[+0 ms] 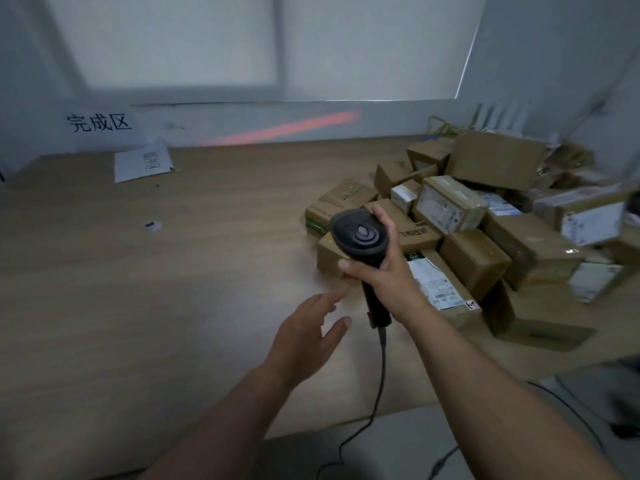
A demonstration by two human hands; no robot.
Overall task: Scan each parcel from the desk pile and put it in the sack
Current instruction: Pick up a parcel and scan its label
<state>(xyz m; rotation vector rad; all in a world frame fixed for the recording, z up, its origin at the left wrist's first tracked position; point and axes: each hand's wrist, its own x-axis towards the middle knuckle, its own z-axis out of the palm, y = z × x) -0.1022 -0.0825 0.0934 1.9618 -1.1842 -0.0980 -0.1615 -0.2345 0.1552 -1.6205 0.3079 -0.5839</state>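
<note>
1. Nearest, at 6 o'clock, a black cable [382, 375] climbs from the desk's near edge to the scanner's handle.
2. Just below centre, the left hand [304, 337] hovers over the wooden desk [173, 289]. Its fingers are loosely spread and hold nothing, and the forefinger points toward 1 o'clock.
3. Just beyond it, the right hand [381, 271] wraps the handle of the barcode scanner [358, 237], whose head is raised and aimed away.
4. From 2 to 4 o'clock, the parcel pile [485, 230] of cardboard boxes is heaped on the desk. A labelled parcel [440, 289] lies just behind the right wrist.
5. Farthest, at 12 o'clock, the red scan line [287, 129] falls on the wall, not on any parcel. A printed sign [98, 123] hangs at 10 o'clock.
6. This looks like the picking step, with no parcel in hand. The next move likely calls for the left hand to lift a box label-up and for the beam to drop onto its barcode. The sack is out of view.
</note>
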